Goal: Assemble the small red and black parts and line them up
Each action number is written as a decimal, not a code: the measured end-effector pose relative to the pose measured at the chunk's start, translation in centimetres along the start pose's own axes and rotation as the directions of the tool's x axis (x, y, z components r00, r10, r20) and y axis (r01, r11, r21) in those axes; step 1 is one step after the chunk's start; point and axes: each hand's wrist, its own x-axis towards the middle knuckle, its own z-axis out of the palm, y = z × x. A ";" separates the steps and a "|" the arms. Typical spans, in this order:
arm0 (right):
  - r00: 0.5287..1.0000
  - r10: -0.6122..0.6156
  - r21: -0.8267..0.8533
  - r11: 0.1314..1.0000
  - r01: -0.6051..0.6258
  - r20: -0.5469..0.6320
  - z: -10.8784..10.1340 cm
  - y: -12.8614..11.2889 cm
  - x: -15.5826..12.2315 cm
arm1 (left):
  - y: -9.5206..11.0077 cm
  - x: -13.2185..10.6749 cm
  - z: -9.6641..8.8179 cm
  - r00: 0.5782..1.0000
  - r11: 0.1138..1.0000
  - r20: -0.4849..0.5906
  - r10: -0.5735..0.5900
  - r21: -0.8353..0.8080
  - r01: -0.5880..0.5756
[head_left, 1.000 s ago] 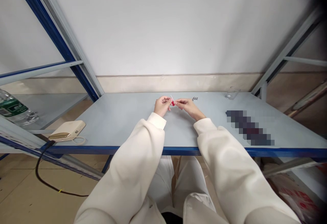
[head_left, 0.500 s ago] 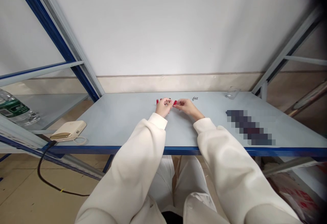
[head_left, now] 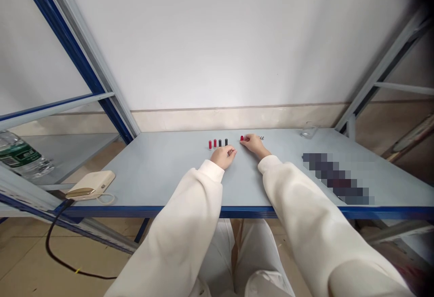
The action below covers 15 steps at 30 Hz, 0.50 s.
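My right hand pinches a small red cylinder near the far edge of the shelf, its fingertips on the cylinder's right side. My left hand is close by on the left, its fingers curled together and nothing seen in them. Just beyond it, two red cylinders and two black cylinders stand upright in a loose row. Small shiny metal pieces lie behind my right hand, partly hidden by it.
A clear glass lies toward the back right of the grey shelf. In front of it is a pixelated dark item. At the left front sits a white device with a cable. A water bottle lies beyond the left frame post.
My hands have parted. The left drew back toward me, uncovering the standing cylinders. The right moved slightly right with the red cylinder, which is now more upright. The view tilted up a little.
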 end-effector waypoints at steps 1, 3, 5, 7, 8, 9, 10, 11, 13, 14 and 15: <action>1.000 0.006 -0.009 1.000 -0.006 0.011 -0.1 -0.1 0.0 | 0.1 0.0 0.0 1.000 1.000 0.006 0.000 0.003 0.000; 0.999 0.015 -0.029 0.999 -0.014 0.033 -0.3 -0.2 0.0 | 0.2 0.0 0.0 1.000 1.000 0.016 0.004 0.011 -0.004; 0.998 0.022 -0.047 0.999 -0.019 0.052 -0.4 -0.2 0.1 | 0.2 -0.1 0.0 1.000 1.000 0.026 0.010 0.020 -0.011; 0.997 0.036 -0.057 0.998 -0.033 0.061 -0.5 -0.2 0.1 | 0.2 -0.1 0.1 0.999 0.999 0.041 0.015 0.027 -0.016; 0.997 0.043 -0.059 0.997 -0.039 0.061 -0.5 -0.1 0.1 | 0.1 -0.1 0.2 0.998 0.999 0.052 0.016 0.033 -0.018; 0.997 0.048 -0.059 0.997 -0.045 0.061 -0.5 -0.1 0.1 | 0.1 -0.1 0.2 0.998 0.999 0.066 0.016 0.041 -0.019; 0.997 0.055 -0.058 0.997 -0.051 0.062 -0.5 -0.2 0.1 | 0.1 -0.1 0.3 0.997 0.999 0.080 0.015 0.051 -0.020; 0.996 0.062 -0.055 0.997 -0.059 0.067 -0.5 -0.2 0.1 | 0.1 -0.1 0.3 0.996 0.998 0.091 0.012 0.062 -0.018; 0.994 0.083 -0.041 0.996 -0.080 0.076 -0.6 -0.3 0.1 | 0.2 -0.2 0.3 0.994 0.997 0.106 -0.002 0.080 -0.007; 0.992 0.094 -0.031 0.995 -0.092 0.078 -0.6 -0.4 0.1 | 0.3 -0.2 0.2 0.994 0.996 0.104 -0.012 0.087 0.003; 0.992 0.103 -0.025 0.995 -0.102 0.079 -0.6 -0.4 0.1 | 0.3 -0.2 0.1 0.995 0.996 0.094 -0.025 0.093 0.016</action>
